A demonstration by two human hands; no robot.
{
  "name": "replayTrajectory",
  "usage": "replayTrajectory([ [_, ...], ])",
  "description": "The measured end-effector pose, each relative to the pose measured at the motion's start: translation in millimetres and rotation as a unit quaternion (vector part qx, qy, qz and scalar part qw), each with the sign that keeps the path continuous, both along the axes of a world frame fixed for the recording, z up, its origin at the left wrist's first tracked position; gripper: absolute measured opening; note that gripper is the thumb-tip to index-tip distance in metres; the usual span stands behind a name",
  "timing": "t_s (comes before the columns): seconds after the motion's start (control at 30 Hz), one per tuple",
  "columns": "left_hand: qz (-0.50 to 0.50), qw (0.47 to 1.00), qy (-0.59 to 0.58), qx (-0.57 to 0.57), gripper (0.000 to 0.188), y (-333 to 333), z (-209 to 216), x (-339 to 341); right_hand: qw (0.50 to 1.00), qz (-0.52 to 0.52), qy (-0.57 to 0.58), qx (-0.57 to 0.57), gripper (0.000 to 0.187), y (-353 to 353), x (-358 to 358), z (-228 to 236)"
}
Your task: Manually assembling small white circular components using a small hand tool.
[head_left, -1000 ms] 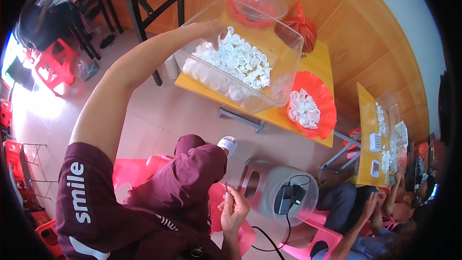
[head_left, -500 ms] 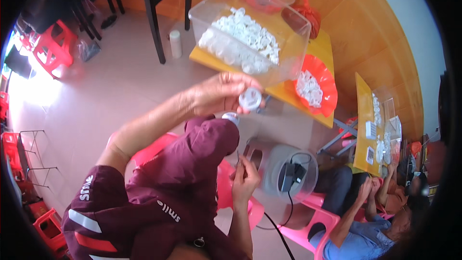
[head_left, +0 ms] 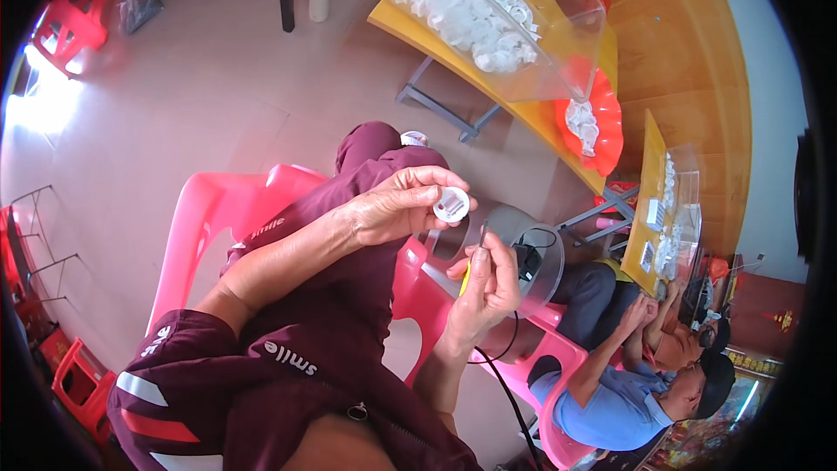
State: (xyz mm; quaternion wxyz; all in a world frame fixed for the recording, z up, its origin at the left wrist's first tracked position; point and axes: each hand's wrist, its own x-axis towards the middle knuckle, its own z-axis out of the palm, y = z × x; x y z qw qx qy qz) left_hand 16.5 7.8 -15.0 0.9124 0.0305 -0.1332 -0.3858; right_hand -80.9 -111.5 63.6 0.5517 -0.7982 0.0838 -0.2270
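My left hand [head_left: 388,209] is closed, with thumb and fingers pinching a small round white plastic piece [head_left: 451,205] by its rim. The piece's face is turned up and has a greyish patch in its middle. Close by on the right, my right hand [head_left: 488,288] is wrapped round a slim yellow-handled tool [head_left: 466,279], its thin dark tip pointing up and away. A small gap lies between the tip and the white piece. Both hands are above my lap and a grey stool. The tool's exact kind is hard to tell.
A yellow table [head_left: 488,98] ahead bears a clear tub [head_left: 567,70] of white plastic parts and a red scalloped dish [head_left: 612,113]. Beside my right hand, a clear bin [head_left: 555,272] holds a black adapter. People [head_left: 602,410] sit at another yellow table [head_left: 643,240] on the right.
My left hand has drawn back toward me with the white piece, and my right hand has risen toward it with the tool. The view has shifted, so the table appears higher.
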Motion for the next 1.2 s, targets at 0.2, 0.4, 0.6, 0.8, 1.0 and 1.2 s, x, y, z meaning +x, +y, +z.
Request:
replayTrajectory([
  [0.2,-0.031,0.999,0.022,-0.003,0.033,1,11,-5,1.000,-0.003,-0.009,-0.011,0.020,11,-4,5],
  [0.4,-0.027,1.000,0.010,-0.006,0.032,2,8,-4,1.000,-0.019,0.001,0.000,0.021,20,0,11],
  [0.6,-0.003,0.999,0.026,0.021,0.031,-2,19,-15,0.976,-0.055,-0.064,-0.199,0.028,22,8,11],
  [0.8,-0.001,0.999,0.041,0.020,0.031,-5,29,-26,0.978,-0.053,-0.046,-0.198,0.042,17,14,20],
  [1.0,0.018,0.997,0.043,0.065,0.019,2,33,-22,0.963,0.018,-0.035,-0.266,0.041,6,15,30],
  [1.2,-0.008,0.994,0.026,0.107,0.020,8,33,-16,0.962,0.089,0.003,-0.259,0.044,2,18,34],
])
